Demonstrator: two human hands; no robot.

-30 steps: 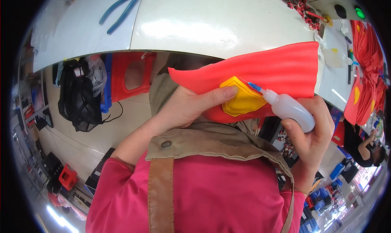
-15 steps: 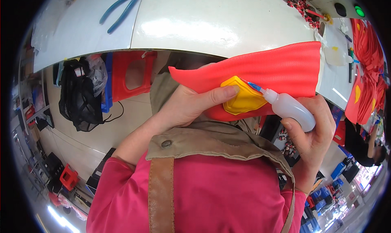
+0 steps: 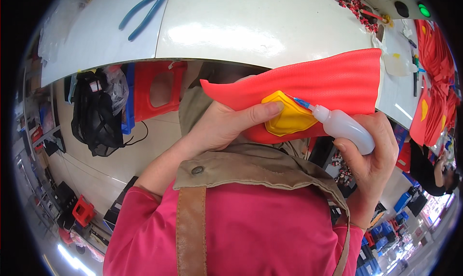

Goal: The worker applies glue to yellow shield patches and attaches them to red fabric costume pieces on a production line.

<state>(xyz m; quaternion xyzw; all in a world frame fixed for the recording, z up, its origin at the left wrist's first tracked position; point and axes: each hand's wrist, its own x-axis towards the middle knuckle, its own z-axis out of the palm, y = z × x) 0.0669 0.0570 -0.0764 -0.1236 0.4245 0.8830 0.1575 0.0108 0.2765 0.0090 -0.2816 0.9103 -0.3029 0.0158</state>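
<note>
One red sheet (image 3: 333,80) and one yellow patch (image 3: 290,121), held in front of me by the counter (image 3: 270,18).
My left hand (image 3: 226,124) pins the patch to the sheet, thumb on top, other fingers hidden behind. My right hand (image 3: 375,160) grips a translucent bottle (image 3: 348,130), its blue nozzle (image 3: 303,104) at the patch's upper edge; the fine tip may be touching.

co-worker (image 3: 424,166) at far right, arm (image 3: 439,173) in a changed position
</note>
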